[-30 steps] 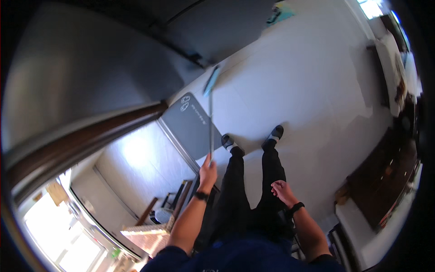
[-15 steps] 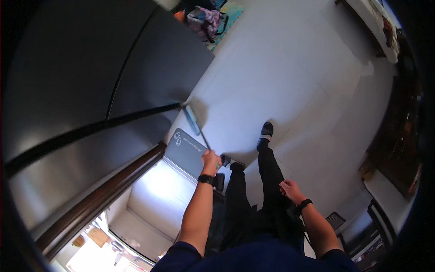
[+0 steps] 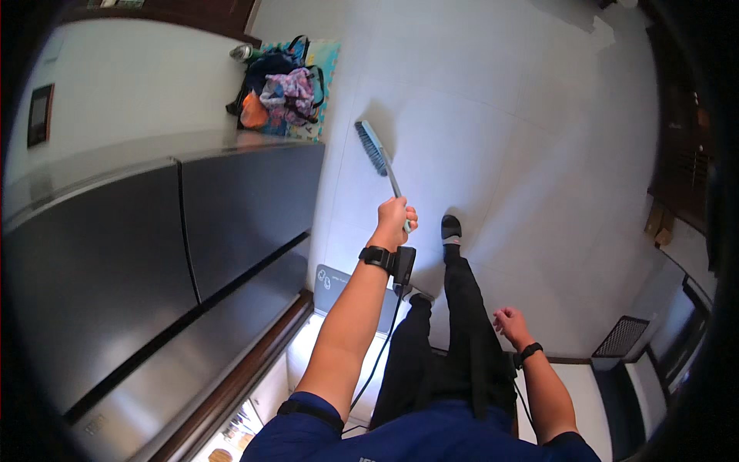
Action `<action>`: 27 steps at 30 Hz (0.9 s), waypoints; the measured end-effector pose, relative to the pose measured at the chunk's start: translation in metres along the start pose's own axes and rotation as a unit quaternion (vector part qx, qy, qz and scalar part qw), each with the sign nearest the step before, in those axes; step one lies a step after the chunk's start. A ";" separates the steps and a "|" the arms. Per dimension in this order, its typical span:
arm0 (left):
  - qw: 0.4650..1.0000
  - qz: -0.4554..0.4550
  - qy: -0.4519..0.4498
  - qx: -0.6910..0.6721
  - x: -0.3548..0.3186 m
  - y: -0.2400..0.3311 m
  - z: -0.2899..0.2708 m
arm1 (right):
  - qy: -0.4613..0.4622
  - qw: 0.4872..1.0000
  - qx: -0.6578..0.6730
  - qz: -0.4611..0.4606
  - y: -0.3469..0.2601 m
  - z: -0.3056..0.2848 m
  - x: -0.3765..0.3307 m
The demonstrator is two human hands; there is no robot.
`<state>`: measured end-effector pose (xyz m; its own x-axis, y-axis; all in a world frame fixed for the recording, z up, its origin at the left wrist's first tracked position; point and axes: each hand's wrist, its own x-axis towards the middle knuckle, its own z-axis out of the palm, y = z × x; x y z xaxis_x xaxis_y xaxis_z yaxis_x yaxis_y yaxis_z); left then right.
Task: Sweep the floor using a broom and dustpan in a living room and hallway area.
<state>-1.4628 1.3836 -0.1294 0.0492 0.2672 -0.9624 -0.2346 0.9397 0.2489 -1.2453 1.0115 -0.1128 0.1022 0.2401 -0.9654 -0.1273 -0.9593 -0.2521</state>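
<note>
My left hand [image 3: 394, 219] is closed around the handle of a pale blue brush [image 3: 372, 149] with dark bristles. The arm reaches forward, and the brush head points ahead, in the air over the pale floor as far as I can judge. A black device with a cable is strapped at that wrist. My right hand [image 3: 511, 325] hangs beside my right thigh with nothing visible in it, its fingers loosely bent and somewhat apart.
A large dark metallic cabinet or refrigerator [image 3: 250, 223] stands at the left. Beyond it, bags [image 3: 289, 96] lie on a colourful mat [image 3: 329, 61]. A grey doormat [image 3: 331, 286] lies near my feet by a doorway. Dark wooden furniture [image 3: 677, 146] lines the right side.
My left hand has carried the brush forward and to the right, away from the dark metallic front. The view has shifted, bringing the bags fully in. My right hand's fingers have loosened.
</note>
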 end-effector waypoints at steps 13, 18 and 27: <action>0.970 -0.096 -0.196 -0.107 0.060 0.086 0.047 | 0.028 0.994 0.108 0.015 0.021 0.027 0.000; 0.986 -0.007 -0.136 0.098 0.004 0.032 0.017 | 0.070 0.987 0.138 0.030 0.024 0.051 -0.016; 0.916 -0.216 -0.225 0.252 -0.102 -0.103 -0.107 | 0.102 0.973 0.208 0.025 0.046 0.187 -0.053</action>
<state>-1.5475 1.2368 -0.0681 0.4535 -0.1982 -0.8689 0.3740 0.9273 -0.0163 -1.4415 0.9825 -0.0862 0.2732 0.1195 -0.9545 -0.5207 -0.8159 -0.2512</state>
